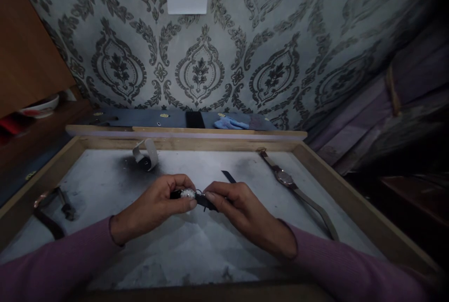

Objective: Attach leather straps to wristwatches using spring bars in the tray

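Between my hands is a wristwatch (188, 193) with a pale, glittering face and a dark strap. My left hand (152, 206) pinches the watch at its case, thumb below and fingers above. The dark strap (206, 203) runs from the case into my right hand (245, 215), whose thumb and fingers are closed on it. A loose dark strap end (228, 176) sticks out behind my right fingers; whether it belongs to the same watch I cannot tell.
A shallow wooden tray (322, 176) with a pale, stained bottom surrounds the work. Inside lie a brown-strapped watch (286, 178) at right, a white-banded watch (151, 154) at back left and a dark-strapped watch (47, 218) at left. Behind the rim rests a blue cloth (231, 123).
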### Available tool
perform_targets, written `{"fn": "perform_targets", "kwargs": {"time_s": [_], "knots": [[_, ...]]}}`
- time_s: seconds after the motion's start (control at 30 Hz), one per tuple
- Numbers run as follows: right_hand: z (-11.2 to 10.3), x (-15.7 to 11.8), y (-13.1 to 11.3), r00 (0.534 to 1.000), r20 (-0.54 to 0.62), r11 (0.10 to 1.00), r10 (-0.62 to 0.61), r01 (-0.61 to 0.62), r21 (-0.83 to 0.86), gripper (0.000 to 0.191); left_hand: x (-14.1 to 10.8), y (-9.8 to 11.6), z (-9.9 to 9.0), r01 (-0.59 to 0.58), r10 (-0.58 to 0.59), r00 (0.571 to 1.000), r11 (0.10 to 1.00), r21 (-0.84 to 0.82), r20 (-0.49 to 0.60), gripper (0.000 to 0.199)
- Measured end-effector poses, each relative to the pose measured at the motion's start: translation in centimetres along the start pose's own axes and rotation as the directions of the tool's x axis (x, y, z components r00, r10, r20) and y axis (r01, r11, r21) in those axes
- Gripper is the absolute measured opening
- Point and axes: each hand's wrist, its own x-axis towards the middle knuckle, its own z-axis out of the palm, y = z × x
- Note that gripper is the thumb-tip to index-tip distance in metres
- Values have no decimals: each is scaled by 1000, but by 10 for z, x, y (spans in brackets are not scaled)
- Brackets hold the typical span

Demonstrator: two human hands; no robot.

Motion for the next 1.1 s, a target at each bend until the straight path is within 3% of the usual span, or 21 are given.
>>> {"fn": "perform_targets", "kwargs": {"time_s": [1.1], "knots": [[0, 0, -2, 1000, -25, 1000, -8, 7, -29, 34, -1, 3, 1, 15, -14, 999, 1000, 20, -31, 21]]}}
